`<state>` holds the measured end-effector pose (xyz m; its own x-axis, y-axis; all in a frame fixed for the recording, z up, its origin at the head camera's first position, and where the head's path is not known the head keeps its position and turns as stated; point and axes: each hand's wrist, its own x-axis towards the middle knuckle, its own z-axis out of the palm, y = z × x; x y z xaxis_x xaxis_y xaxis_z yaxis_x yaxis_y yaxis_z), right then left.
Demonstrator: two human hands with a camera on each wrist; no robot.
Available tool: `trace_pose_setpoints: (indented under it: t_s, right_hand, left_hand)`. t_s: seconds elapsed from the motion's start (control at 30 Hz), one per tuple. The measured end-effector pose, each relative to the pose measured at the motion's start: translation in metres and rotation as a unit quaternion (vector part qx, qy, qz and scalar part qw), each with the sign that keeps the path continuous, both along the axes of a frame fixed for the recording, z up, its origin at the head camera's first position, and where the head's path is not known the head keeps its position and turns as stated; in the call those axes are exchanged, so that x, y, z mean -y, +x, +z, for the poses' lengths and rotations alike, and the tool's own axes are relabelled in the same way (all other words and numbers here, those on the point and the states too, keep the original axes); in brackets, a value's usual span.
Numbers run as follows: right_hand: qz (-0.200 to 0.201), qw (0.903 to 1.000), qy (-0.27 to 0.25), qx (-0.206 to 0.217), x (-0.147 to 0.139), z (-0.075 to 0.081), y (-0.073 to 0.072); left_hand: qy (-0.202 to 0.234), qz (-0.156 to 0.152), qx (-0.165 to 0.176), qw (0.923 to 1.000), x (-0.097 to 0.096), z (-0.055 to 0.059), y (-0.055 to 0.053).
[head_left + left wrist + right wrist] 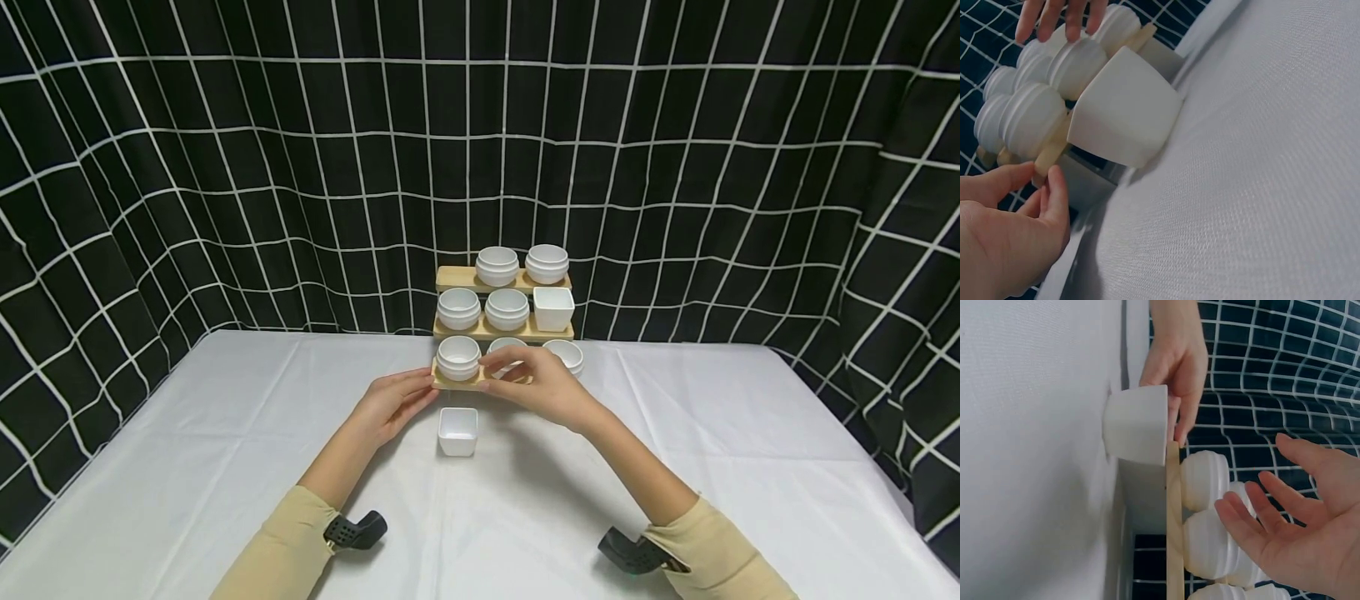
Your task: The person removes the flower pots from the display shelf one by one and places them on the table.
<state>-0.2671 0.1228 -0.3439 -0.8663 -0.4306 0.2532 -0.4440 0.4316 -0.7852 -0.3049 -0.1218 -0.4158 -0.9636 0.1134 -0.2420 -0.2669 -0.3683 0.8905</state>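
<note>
A three-tier stand with wooden shelves [456, 277] holds white bowls at the table's far edge. My left hand [386, 407] pinches the left end of the bottom shelf [1054, 152] between thumb and fingers. Over the middle of that shelf is my right hand [546, 387], fingers spread and relaxed, nothing in its grasp [1310, 519]. It partly covers the middle round bowl [506, 342] in the head view. A round bowl [458, 358] sits at the shelf's left end, another [564, 353] at its right. On the cloth in front stands a square white bowl [458, 432], upright and untouched.
The middle shelf [480, 329] carries two round bowls and a square bowl [553, 308]; the top one carries two round bowls, with bare wood at its left. A white cloth [225, 467] covers the table. A black curtain with a white grid [337, 167] hangs behind.
</note>
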Motion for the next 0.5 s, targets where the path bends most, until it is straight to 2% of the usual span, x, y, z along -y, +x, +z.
trace_pose_setpoints:
  t_s: [0.5]
  right_hand:
    - [-0.015, 0.9999, -0.002, 0.008, -0.0092, 0.0088, -0.0028]
  left_hand:
    - [0.008, -0.007, -0.011, 0.9999, 0.0005, -0.0004, 0.0005]
